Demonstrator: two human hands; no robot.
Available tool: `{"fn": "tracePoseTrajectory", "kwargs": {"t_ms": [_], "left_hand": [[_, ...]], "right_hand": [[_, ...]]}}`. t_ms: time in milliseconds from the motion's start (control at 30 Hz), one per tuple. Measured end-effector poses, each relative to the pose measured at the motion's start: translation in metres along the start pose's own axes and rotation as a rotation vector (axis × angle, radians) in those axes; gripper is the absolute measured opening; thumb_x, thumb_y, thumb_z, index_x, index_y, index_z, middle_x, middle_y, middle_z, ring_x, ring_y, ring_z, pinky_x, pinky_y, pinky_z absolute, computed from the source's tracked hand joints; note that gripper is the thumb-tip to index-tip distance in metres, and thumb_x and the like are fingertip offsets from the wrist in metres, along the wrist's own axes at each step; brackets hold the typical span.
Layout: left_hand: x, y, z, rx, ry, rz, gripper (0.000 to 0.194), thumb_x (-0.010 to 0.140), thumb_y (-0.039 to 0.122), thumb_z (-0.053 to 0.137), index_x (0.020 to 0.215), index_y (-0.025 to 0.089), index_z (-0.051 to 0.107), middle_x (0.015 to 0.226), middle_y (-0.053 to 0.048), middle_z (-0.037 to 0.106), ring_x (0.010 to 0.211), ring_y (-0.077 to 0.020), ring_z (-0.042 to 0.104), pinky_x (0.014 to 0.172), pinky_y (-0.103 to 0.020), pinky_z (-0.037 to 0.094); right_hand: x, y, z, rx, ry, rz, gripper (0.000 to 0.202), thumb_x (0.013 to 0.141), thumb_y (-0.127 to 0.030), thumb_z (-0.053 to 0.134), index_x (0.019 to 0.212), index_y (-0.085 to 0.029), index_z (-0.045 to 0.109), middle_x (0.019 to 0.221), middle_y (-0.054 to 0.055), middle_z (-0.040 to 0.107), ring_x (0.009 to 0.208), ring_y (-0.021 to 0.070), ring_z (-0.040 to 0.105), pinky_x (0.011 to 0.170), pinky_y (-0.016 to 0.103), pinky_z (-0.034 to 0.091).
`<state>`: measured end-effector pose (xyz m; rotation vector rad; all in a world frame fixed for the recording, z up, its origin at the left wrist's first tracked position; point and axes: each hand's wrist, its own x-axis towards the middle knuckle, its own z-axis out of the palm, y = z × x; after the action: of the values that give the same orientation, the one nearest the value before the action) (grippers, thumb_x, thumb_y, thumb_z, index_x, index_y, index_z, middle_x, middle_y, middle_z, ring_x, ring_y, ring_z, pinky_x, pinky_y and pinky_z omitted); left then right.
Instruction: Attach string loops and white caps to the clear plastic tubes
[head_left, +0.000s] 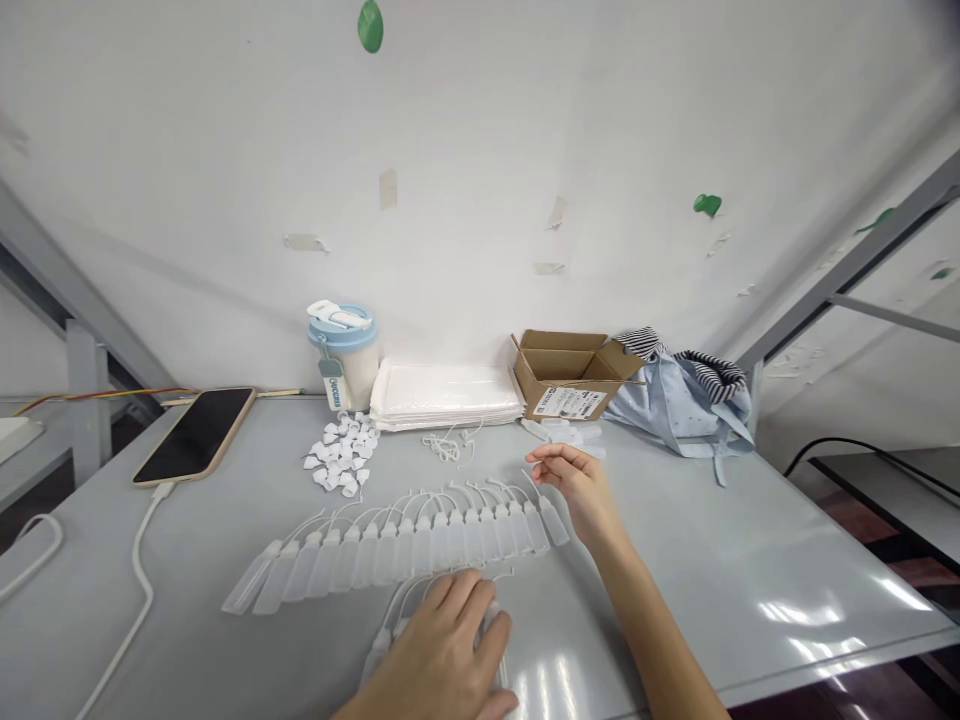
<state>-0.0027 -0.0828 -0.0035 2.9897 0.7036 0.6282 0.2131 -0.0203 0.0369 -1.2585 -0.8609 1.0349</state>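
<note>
Several translucent flat plastic bottles [382, 552] with thin bent tubes lie side by side in a slanting row across the table. My left hand [450, 650] is closed over a second, nearer group of such bottles [375, 650], gripping a bottle partly hidden under its fingers. At the row's right end, my right hand [577, 490] has its fingertips pinched together near the thin tube of the last bottle [553, 521]. Whether anything sits in that pinch is too small to tell. Small white caps [341, 455] lie in a heap behind the row's left half.
Along the wall stand a blue-lidded cup [352, 365], a stack of white packets [448, 393], an open cardboard box [570, 375] and a light blue cloth bag [671, 405]. A phone [196, 435] with a white cable [139, 580] lies left. Loose thin tubes [442, 447] lie before the packets.
</note>
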Motion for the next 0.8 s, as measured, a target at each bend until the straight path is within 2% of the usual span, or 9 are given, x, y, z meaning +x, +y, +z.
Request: {"fn": "tracePoseTrajectory", "kwargs": {"t_ms": [200,433,533,700,800], "left_hand": [[0.002,0.0,-0.004,0.001,0.002,-0.045,0.044,0.061,0.043,0.08,0.089,0.016,0.06,0.088,-0.008,0.062,0.081,-0.0246,0.055,0.065,-0.034,0.048],[-0.001,0.001,0.0,0.036,0.008,-0.06,0.037,0.069,0.046,0.072,0.087,0.016,0.059,0.087,-0.008,0.061,0.081,-0.0253,0.055,0.064,-0.034,0.048],[-0.002,0.001,0.003,0.047,0.015,-0.073,0.038,0.068,0.047,0.073,0.085,0.016,0.059,0.085,-0.009,0.062,0.08,-0.0258,0.056,0.063,-0.034,0.048],[-0.001,0.0,-0.003,-0.01,0.002,-0.092,0.06,0.059,0.055,0.079,0.099,0.014,0.06,0.097,-0.013,0.063,0.091,-0.0301,0.055,0.072,-0.039,0.05],[-0.002,-0.01,-0.016,-0.171,-0.005,-0.159,0.057,0.067,0.055,0.073,0.106,0.016,0.056,0.103,-0.011,0.061,0.093,-0.0281,0.055,0.074,-0.038,0.049]], "right_hand": [[0.0,0.0,0.001,-0.027,0.006,-0.006,0.01,0.063,-0.023,0.059,0.064,-0.017,0.067,0.071,0.004,0.068,0.057,0.0144,0.055,0.058,0.029,0.045],[-0.001,-0.003,-0.002,-0.046,0.028,-0.037,0.01,0.064,-0.024,0.059,0.064,-0.017,0.067,0.071,0.005,0.068,0.057,0.0148,0.056,0.057,0.029,0.046],[0.0,-0.002,-0.003,-0.064,0.037,-0.056,0.012,0.065,-0.025,0.059,0.064,-0.017,0.067,0.072,0.005,0.068,0.056,0.0149,0.056,0.057,0.03,0.047],[0.004,0.002,-0.007,-0.158,0.056,-0.106,0.015,0.067,-0.026,0.055,0.066,-0.017,0.067,0.073,0.006,0.069,0.056,0.0157,0.057,0.058,0.032,0.049],[0.011,0.006,-0.016,-0.282,0.112,-0.163,0.018,0.069,-0.026,0.049,0.069,-0.018,0.066,0.076,0.006,0.069,0.06,0.0171,0.059,0.06,0.033,0.049]]}}
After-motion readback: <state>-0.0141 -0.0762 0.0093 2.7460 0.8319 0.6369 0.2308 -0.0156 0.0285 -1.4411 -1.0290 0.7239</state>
